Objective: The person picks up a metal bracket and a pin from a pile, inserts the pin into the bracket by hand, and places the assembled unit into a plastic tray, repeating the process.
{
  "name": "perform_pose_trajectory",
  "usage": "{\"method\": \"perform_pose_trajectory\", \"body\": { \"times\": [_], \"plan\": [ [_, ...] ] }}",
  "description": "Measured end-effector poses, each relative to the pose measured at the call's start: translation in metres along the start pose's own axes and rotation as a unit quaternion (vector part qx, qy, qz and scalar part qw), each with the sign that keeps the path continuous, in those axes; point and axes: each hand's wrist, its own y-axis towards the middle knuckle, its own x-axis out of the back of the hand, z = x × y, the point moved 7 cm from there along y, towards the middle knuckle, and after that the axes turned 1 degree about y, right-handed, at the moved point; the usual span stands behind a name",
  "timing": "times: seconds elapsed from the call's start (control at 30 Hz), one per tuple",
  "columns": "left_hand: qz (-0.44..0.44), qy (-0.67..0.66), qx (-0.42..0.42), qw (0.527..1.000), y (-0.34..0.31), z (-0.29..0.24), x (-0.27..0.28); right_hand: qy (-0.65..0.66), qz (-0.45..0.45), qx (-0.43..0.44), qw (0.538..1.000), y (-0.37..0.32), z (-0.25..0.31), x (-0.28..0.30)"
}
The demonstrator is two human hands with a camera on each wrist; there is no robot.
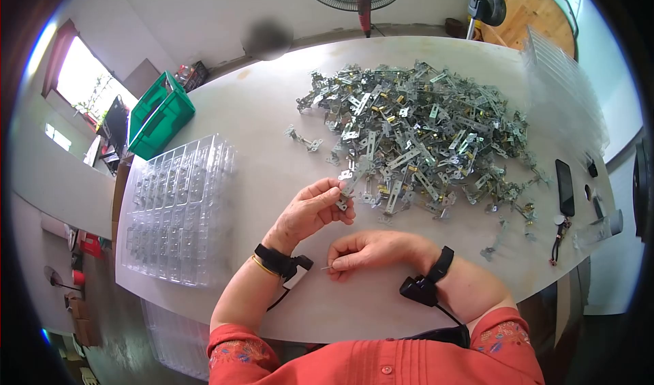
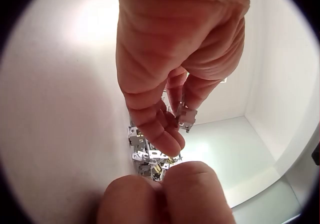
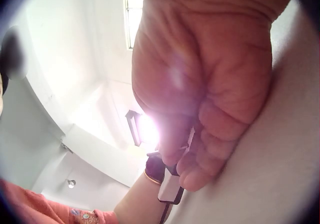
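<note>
My left hand (image 1: 306,213) pinches a small metal bracket (image 1: 345,195) between thumb and fingers, at the near left edge of a big heap of metal brackets (image 1: 415,136). In the left wrist view the bracket (image 2: 187,117) sticks out past the fingertips, its flat plate showing. Lower and to the right, my right hand (image 1: 375,250) hangs close over the table, thumb against curled fingers. A thin, pale metal piece (image 1: 325,268) pokes out from its fingertips; most of it is hidden, so I cannot tell its kind. The right wrist view shows the right hand (image 3: 205,84) from the palm side.
At the left lies a clear plastic tray (image 1: 219,180) with rows of metal parts in its compartments. Behind it is a green crate (image 1: 178,109). Stacked clear trays (image 1: 565,92) stand at the far right, near a phone (image 1: 565,187) on the table (image 1: 262,146). A loose bracket (image 1: 304,140) lies left of the heap.
</note>
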Motion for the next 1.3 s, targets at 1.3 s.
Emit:
{"method": "perform_pose_trajectory", "body": {
  "times": [1.3],
  "plan": [
    [0.103, -0.048, -0.062, 0.992, -0.016, -0.006, -0.007, -0.095, -0.481, 0.232, 0.840, -0.070, 0.091, 0.054]
  ]
}}
